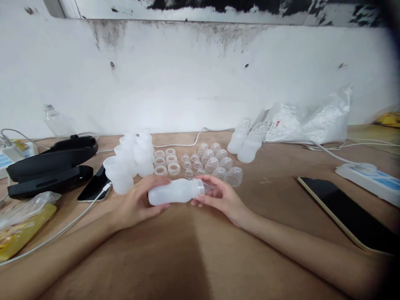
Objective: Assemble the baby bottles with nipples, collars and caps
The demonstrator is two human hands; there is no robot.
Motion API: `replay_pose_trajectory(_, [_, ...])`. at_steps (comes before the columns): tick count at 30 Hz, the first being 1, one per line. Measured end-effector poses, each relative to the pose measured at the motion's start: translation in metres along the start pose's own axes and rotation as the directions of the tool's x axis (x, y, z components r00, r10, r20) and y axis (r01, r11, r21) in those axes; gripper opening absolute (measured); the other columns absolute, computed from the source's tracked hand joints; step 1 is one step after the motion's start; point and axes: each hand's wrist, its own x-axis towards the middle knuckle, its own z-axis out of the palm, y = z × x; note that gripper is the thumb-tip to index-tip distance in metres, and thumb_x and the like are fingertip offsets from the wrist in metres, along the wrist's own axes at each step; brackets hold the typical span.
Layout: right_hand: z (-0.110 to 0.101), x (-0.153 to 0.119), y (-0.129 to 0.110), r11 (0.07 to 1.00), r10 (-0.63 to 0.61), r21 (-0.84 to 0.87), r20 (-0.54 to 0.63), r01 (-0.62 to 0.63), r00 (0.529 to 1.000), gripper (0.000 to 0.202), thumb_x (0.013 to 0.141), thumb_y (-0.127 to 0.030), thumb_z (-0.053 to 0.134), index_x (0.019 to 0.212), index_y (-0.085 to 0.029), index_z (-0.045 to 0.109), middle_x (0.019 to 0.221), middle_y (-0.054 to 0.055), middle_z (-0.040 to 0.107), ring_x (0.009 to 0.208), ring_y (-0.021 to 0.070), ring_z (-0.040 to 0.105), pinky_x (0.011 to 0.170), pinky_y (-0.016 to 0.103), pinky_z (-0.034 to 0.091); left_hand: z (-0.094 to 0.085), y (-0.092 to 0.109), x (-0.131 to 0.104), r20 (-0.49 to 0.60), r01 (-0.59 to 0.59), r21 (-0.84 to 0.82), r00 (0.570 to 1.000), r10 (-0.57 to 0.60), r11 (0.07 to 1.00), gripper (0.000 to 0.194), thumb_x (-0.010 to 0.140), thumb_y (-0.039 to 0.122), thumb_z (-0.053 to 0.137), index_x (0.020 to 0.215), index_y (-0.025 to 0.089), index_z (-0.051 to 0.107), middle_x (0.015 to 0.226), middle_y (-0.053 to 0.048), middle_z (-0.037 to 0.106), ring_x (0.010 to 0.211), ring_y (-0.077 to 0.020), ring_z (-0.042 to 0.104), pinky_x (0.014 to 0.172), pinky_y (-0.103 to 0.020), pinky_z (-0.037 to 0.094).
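Note:
A frosted white baby bottle (175, 191) lies sideways in the air between my hands, above the table. My left hand (142, 198) grips its base end, thumb below and fingers on top. At the neck, the fingers of my right hand (218, 196) are closed around the screw ring (199, 187), with a clear nipple (210, 188) partly hidden in them. Behind stand several open bottle bodies (120, 173), white rings (160, 170), loose clear nipples (197, 164) and clear dome caps (234, 176). Two capped bottles (249, 148) stand further back, on the right.
On the left are a phone (95, 185) with a cable, black cases (53, 160), a yellow packet (28, 225) and a clear plastic bottle (58, 121). A large phone (343, 212), a power strip (368, 177) and white plastic bags (309, 121) lie to the right. A wall closes off the back.

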Motion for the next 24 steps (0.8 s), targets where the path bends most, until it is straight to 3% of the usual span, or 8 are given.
replay_pose_trajectory(2, [0.0,0.0,0.0,1.0,0.017,0.007,0.002,-0.017,1.0,0.037,0.067,-0.026,0.068,0.098,-0.021,0.048,0.076,0.001,0.065,0.065,0.0147,0.065,0.06,0.028,0.049,0.001,-0.004,-0.003,-0.007,-0.211,0.236,0.976,0.219,0.948,0.035,0.079,0.017,0.057,0.113,0.023,0.05,0.12,-0.008,0.052,0.101,-0.023,0.046,0.086,-0.04,0.04])
replay_pose_trajectory(4, [0.0,0.0,0.0,1.0,0.019,0.008,0.015,-0.019,1.0,0.039,0.067,-0.027,0.068,0.101,-0.02,0.048,0.076,0.002,0.066,0.065,0.0148,0.065,0.061,0.028,0.049,0.002,-0.008,-0.006,0.008,-0.299,0.386,0.947,0.321,0.873,0.037,0.08,0.011,0.055,0.114,0.025,0.049,0.123,-0.008,0.05,0.1,-0.023,0.043,0.084,-0.04,0.041])
replay_pose_trajectory(8, [-0.001,-0.001,-0.001,1.0,0.01,0.016,0.034,-0.011,0.999,0.042,0.069,-0.027,0.068,0.106,-0.02,0.052,0.074,0.002,0.066,0.067,0.015,0.064,0.065,0.03,0.049,0.006,-0.01,-0.008,-0.016,-0.292,0.465,0.941,0.338,0.836,0.044,0.079,0.011,0.055,0.119,0.026,0.044,0.128,-0.009,0.042,0.103,-0.0231,0.042,0.084,-0.039,0.043])
replay_pose_trajectory(12, [-0.003,-0.001,0.001,0.999,0.0,0.043,0.016,-0.001,1.0,0.04,0.068,-0.025,0.069,0.105,-0.02,0.054,0.078,0.001,0.066,0.066,0.0139,0.064,0.071,0.03,0.048,0.005,-0.002,-0.008,-0.123,-0.204,0.396,0.955,0.271,0.895,0.061,0.076,0.031,0.061,0.129,0.024,0.029,0.138,-0.015,0.02,0.112,-0.0274,0.04,0.087,-0.04,0.043])
replay_pose_trajectory(14, [-0.004,-0.001,0.004,0.998,-0.013,0.057,0.001,0.013,1.0,0.042,0.068,-0.024,0.069,0.106,-0.02,0.054,0.08,0.002,0.066,0.067,0.0145,0.065,0.072,0.031,0.048,0.004,0.002,-0.008,-0.098,-0.12,0.331,0.982,0.161,0.936,0.064,0.08,0.036,0.052,0.132,0.018,0.02,0.134,-0.019,0.027,0.116,-0.0302,0.038,0.091,-0.044,0.04])
replay_pose_trajectory(17, [-0.006,0.001,0.006,0.998,-0.017,0.055,-0.014,0.017,1.0,0.042,0.067,-0.025,0.069,0.107,-0.02,0.055,0.082,0.003,0.067,0.067,0.0153,0.065,0.074,0.033,0.048,0.004,0.002,-0.01,-0.05,0.001,0.355,0.999,0.018,0.935,0.05,0.087,0.03,0.04,0.13,0.015,0.021,0.122,-0.017,0.044,0.111,-0.0275,0.046,0.09,-0.044,0.041])
replay_pose_trajectory(20, [-0.007,0.001,0.005,0.999,0.01,0.043,-0.011,-0.01,1.0,0.042,0.067,-0.025,0.069,0.106,-0.02,0.055,0.082,0.003,0.067,0.068,0.0156,0.065,0.074,0.034,0.048,0.006,-0.005,-0.012,-0.049,-0.111,0.433,0.988,0.147,0.894,0.046,0.084,0.024,0.049,0.124,0.018,0.028,0.119,-0.014,0.046,0.109,-0.0258,0.046,0.089,-0.041,0.042])
replay_pose_trajectory(24, [-0.005,0.001,0.002,0.998,0.046,0.032,0.008,-0.046,0.999,0.043,0.066,-0.025,0.07,0.106,-0.02,0.055,0.084,0.003,0.067,0.07,0.0161,0.065,0.074,0.033,0.048,0.007,-0.009,-0.011,-0.036,-0.29,0.492,0.935,0.352,0.821,0.039,0.081,0.013,0.051,0.116,0.022,0.035,0.116,-0.012,0.046,0.111,-0.0256,0.042,0.088,-0.042,0.041])
